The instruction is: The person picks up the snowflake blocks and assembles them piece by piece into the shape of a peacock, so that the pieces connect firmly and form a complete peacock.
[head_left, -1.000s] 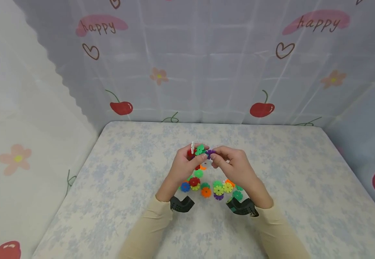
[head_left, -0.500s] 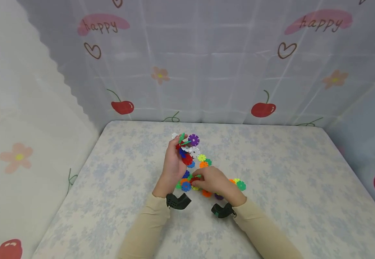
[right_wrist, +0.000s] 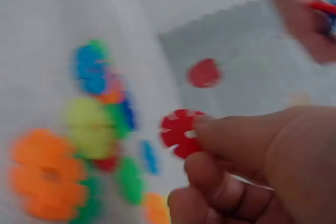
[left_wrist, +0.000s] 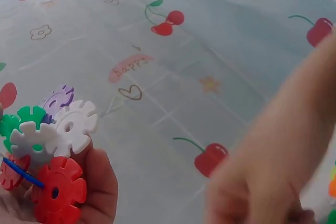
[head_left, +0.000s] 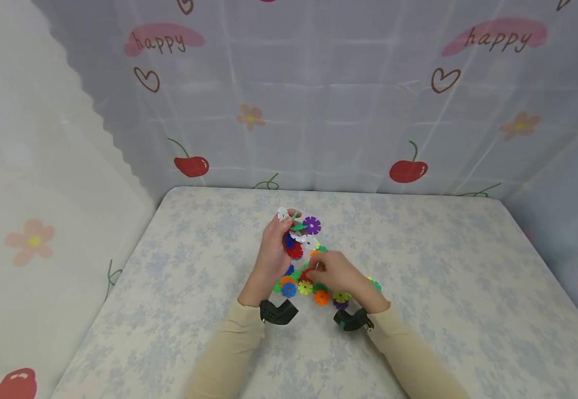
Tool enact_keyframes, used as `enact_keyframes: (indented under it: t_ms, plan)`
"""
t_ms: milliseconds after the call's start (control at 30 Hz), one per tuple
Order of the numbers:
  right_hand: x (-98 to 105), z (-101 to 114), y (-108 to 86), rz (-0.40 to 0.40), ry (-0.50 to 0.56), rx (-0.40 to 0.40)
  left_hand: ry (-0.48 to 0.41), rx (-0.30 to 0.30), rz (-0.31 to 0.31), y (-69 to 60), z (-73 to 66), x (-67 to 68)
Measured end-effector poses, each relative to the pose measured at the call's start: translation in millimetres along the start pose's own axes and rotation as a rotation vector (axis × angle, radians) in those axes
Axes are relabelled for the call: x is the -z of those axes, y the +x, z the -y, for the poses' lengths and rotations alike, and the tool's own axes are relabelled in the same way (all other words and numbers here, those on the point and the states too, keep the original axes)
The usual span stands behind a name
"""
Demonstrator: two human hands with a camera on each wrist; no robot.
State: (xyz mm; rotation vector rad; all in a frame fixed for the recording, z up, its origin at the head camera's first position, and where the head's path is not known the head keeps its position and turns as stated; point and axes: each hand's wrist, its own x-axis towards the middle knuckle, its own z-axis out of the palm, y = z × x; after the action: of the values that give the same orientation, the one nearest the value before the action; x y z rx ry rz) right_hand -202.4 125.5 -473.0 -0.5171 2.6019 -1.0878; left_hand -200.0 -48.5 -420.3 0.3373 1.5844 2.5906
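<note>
Apparently by its edge, a red disc [right_wrist: 176, 135] is pinched between the thumb and finger of the right hand [head_left: 337, 272], so a loosened pinch could drop it. The left hand [head_left: 271, 249], to its left, grips a cluster of slotted discs [left_wrist: 52, 144]; squeezing too hard might pop a joint. Loose discs [head_left: 321, 297] lie below and beside the right hand on the table [head_left: 428, 266], where a low sweep could scatter them.
</note>
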Motion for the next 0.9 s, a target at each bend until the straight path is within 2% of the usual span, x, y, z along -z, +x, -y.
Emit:
enact_keyframes:
  t_ms: [100, 167, 267, 367, 500, 567, 733, 800, 900]
  plan:
    - [30, 2, -8.8, -0.13, 0.194, 0.02, 0.211, -0.048, 0.047, -0.9, 0.6, 1.0]
    - [49, 6, -18.4, -0.241, 0.303, 0.074, 0.36, -0.089, 0.094, -1.7, 1.0, 1.7]
    - [69, 15, -33.2, -0.342, 0.354, 0.204, 0.497, -0.134, 0.185, -2.3, 1.6, 1.8]
    - [76, 27, -44.9, -0.377, 0.267, 0.292, 0.562, -0.123, 0.242, -3.1, 1.1, 1.3]
    - [75, 37, -52.3, -0.41, 0.107, 0.289, 0.639, -0.101, 0.275, -5.0, 0.0, 1.9]
    - [73, 39, -54.2, -0.419, 0.046, 0.293, 0.676, -0.099, 0.28, -6.0, -0.5, 2.0]
    - [71, 39, -55.0, -0.443, -0.116, 0.403, 0.744, -0.09, 0.275, -7.9, -2.1, 3.1]
    - [71, 38, -54.8, -0.44, -0.162, 0.443, 0.757, -0.099, 0.303, -7.0, -2.2, 4.8]
    - [71, 36, -55.4, -0.406, -0.171, 0.459, 0.734, -0.108, 0.372, -4.6, -1.0, 9.1]
